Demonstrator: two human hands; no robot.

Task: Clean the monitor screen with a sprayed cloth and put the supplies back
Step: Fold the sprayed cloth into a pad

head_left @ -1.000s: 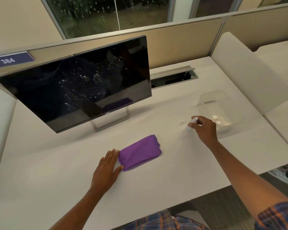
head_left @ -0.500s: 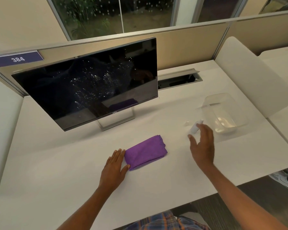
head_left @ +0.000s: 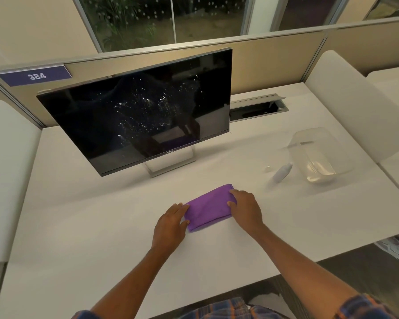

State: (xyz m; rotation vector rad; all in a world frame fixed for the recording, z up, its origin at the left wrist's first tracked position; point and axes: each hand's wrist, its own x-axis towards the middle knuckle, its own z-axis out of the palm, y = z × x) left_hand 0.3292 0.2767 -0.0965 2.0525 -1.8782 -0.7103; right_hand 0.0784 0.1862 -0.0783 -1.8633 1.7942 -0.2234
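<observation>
A folded purple cloth (head_left: pixel 207 208) lies flat on the white desk (head_left: pixel 101 238) in front of me. My left hand (head_left: pixel 171 224) rests against the cloth's left end, fingers spread. My right hand (head_left: pixel 245 209) lies on its right end, fingertips over the edge. The dark monitor (head_left: pixel 138 109) stands behind, its screen speckled with spray droplets. A small white spray bottle (head_left: pixel 282 172) lies on its side to the right, with its clear cap (head_left: pixel 268 168) beside it.
A clear plastic container (head_left: pixel 318 155) sits right of the bottle. An open cable slot (head_left: pixel 256 109) is behind the monitor's right side. White side dividers (head_left: pixel 346 104) flank the desk, and a partition runs along the back.
My right hand let go of the spray bottle, leaving it lying on the desk, and moved left onto the cloth's right end. My left hand stayed at the cloth's left end.
</observation>
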